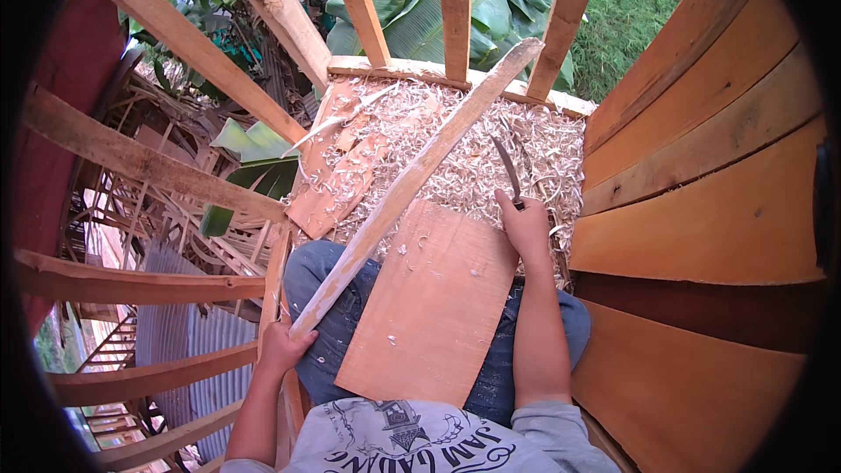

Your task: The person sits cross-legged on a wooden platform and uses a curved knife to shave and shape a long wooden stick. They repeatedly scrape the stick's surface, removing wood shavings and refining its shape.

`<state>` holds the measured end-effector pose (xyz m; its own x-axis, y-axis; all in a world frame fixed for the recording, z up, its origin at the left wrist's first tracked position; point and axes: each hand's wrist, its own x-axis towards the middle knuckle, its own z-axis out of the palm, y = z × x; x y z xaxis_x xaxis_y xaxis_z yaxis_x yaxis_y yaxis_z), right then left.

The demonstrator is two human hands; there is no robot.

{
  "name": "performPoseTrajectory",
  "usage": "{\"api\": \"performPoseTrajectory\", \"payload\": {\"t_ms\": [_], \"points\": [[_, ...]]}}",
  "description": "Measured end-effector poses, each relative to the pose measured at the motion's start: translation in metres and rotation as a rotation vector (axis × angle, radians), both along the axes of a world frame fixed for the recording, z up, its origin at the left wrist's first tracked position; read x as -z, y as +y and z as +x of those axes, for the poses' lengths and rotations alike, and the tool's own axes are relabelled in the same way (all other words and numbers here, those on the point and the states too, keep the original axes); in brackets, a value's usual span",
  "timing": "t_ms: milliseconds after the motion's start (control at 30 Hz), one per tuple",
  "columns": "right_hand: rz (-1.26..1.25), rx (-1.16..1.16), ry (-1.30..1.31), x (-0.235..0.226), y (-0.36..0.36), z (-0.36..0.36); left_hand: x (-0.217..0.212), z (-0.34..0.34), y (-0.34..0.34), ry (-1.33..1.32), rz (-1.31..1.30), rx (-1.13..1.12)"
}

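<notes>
My left hand (282, 347) is closed around the lower end of a long, pale wooden stick (412, 188). The stick slants up and to the right, its slightly bent far end reaching the slats at the back. In my right hand (528, 228) is a sickle-like knife (505, 163) with a dark, curved blade pointing away from me. The blade stays to the right of the stick, apart from it. Across my lap lies a flat wooden board (431, 302), with a few shavings on it. My right hand is beside the board's far right corner.
Curly wood shavings (464, 153) cover the floor ahead of my knees. Loose planks (337, 171) lie at the far left among them. Spaced wooden slats (158, 166) stand to the left and ahead; a plank wall (692, 201) rises on the right. Banana leaves (499, 0) show beyond.
</notes>
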<state>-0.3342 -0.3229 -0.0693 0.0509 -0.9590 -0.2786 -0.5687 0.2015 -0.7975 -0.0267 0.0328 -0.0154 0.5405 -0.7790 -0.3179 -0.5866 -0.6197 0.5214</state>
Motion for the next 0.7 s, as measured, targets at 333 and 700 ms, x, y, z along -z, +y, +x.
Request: {"api": "performPoseTrajectory", "payload": {"t_ms": [333, 700], "points": [[0.057, -0.083, -0.078, 0.001, 0.012, -0.003, -0.064, -0.028, -0.019, -0.244, 0.248, 0.056], [0.014, -0.117, -0.045, 0.013, 0.023, -0.013, -0.133, -0.06, -0.032, -0.137, -0.214, 0.136]]}}
